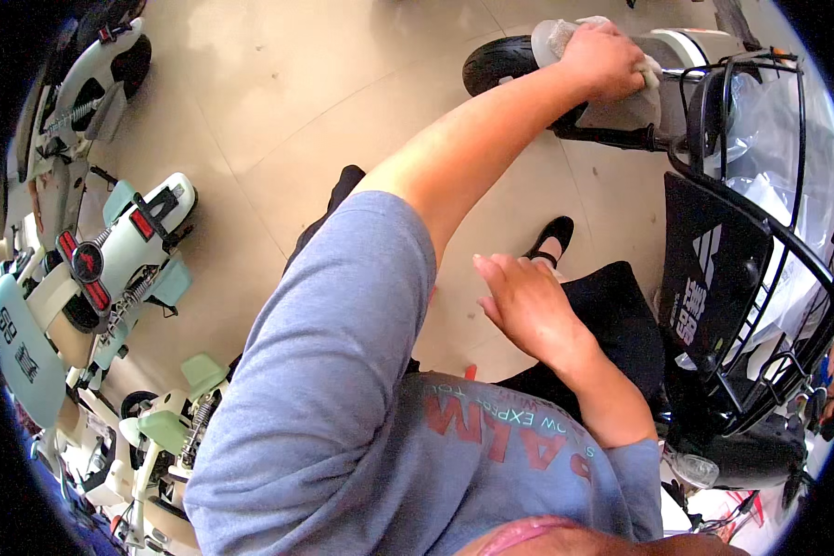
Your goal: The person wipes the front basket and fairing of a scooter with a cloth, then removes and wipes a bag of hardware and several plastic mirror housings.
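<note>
My left hand [607, 63] reaches far out to the upper right, its fingers closed round a crumpled whitish cloth [651, 74]. The cloth lies against the pale mudguard [548, 42] over a scooter's black wheel [496, 65]. Part of the cloth is hidden under the hand. In front of my body hangs my right hand [533, 310], with the fingers loosely stretched and nothing in them. It touches no part of the scooter.
A black wire basket [778, 241] with clear plastic in it stands at the right, beside a black panel [713, 269]. Several pale green and white two-wheelers [111, 250] line the left. My shoe [553, 238] rests on the beige tiled floor [278, 102].
</note>
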Demonstrator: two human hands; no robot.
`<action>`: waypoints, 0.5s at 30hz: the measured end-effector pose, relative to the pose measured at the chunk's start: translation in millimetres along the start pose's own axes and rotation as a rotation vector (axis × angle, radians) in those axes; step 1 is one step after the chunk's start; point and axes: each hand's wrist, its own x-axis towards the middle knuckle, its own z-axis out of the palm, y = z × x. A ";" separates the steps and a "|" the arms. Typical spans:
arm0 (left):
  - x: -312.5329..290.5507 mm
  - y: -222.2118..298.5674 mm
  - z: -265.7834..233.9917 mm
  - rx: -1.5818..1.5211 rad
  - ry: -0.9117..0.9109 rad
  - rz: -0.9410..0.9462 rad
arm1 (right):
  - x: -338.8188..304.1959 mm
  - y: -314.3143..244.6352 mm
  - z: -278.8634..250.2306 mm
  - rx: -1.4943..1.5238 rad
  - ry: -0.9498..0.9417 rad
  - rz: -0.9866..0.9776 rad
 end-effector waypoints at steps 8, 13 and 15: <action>-20.5 -58.0 -42.8 -0.419 -0.054 -0.630 | -1.7 0.8 2.5 0.024 -0.054 0.039; -6.7 -24.8 -30.2 -0.017 -0.226 -0.245 | -0.9 -3.0 12.6 -0.013 -0.035 0.002; -17.2 -8.2 -6.7 0.109 -0.014 0.169 | 0.2 -3.4 11.9 -0.028 -0.022 0.000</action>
